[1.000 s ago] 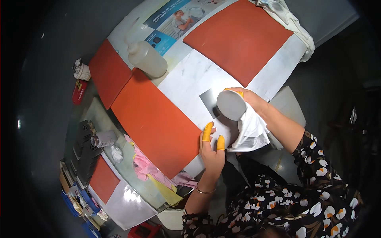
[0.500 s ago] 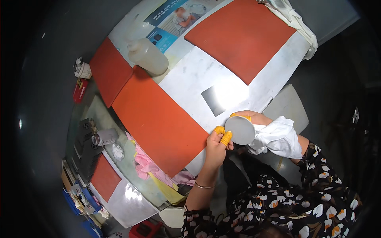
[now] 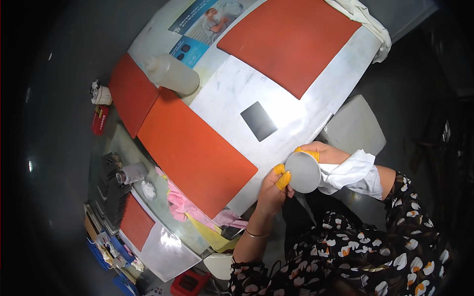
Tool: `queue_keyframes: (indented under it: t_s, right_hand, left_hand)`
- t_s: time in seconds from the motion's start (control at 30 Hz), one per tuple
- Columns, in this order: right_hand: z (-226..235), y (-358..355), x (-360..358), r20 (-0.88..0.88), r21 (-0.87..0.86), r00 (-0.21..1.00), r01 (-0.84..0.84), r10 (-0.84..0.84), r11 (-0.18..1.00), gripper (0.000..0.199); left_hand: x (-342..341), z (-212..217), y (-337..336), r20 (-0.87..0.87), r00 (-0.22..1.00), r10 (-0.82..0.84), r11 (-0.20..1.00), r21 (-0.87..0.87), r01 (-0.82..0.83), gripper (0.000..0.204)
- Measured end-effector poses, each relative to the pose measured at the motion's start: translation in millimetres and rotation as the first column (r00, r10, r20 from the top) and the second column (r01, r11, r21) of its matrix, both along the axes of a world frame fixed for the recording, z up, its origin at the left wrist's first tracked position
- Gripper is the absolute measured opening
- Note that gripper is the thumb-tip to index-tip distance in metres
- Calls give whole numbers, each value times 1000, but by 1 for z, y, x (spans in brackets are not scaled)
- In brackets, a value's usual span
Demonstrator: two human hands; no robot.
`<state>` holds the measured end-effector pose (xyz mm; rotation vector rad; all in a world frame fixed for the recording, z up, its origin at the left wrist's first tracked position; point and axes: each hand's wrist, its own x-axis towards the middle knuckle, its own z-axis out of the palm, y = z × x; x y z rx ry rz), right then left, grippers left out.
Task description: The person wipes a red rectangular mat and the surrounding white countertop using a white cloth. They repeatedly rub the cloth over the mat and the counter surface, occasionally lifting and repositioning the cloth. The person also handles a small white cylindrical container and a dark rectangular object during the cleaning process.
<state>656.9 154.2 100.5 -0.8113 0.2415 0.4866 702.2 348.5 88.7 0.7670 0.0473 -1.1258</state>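
Note:
A thin, round grey disc point(image 3: 303, 172) is held up between my two hands, just off the near edge of the table. My left hand point(image 3: 274, 186) pinches its left edge, with yellow finger covers on the thumb and a fingertip. At the disc's upper right edge my right hand point(image 3: 322, 151), also wearing yellow finger covers, grips it from behind. A crumpled white cloth point(image 3: 349, 173) hangs from the right hand, by the wrist; how it is held is partly hidden. Beyond the hands a dark grey rectangular plate point(image 3: 259, 122) lies flat on white sheeting.
Orange-red mats point(image 3: 197, 153) cover parts of the table. A translucent plastic bottle point(image 3: 174, 74) stands near a printed blue sheet point(image 3: 190, 51). Pink cloths point(image 3: 182, 200) hang at the lower left, by a jar point(image 3: 132, 173). A pale stool point(image 3: 355, 128) stands at the right.
The whole view has shifted a little. Both hands and the disc sit slightly farther from the rectangular plate, nearer my body. The grip on the disc looks the same.

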Motion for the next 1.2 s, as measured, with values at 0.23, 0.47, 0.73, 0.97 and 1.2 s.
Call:
queue_keyframes:
  t_s: [0.23, 0.47, 0.73, 0.97, 1.2]
  right_hand:
    - [1, 13, -3, -41, -1, 997, 58, -58, 998, 23]
    - [-2, 24, -7, 35, -128, 999, -8, 13, 992, 23]
    - [16, -3, -11, 179, -520, 984, 104, -11, 848, 22]
    - [16, 14, 94, 537, -797, 837, 462, 107, 389, 22]
    - [-19, 48, 153, 682, -671, 725, 568, 97, 477, 23]
  left_hand:
    - [-6, 2, 1, -78, 992, 97, 994, 59, -93, 12]
    - [-6, -13, 7, -92, 978, 187, 982, -3, -188, 12]
    - [-12, -1, 9, 895, 331, -300, 716, 440, -542, 33]
    - [13, -5, -8, 793, -113, -598, 658, 406, -635, 52]
    - [15, -12, -11, 750, -112, -652, 614, 435, -658, 34]
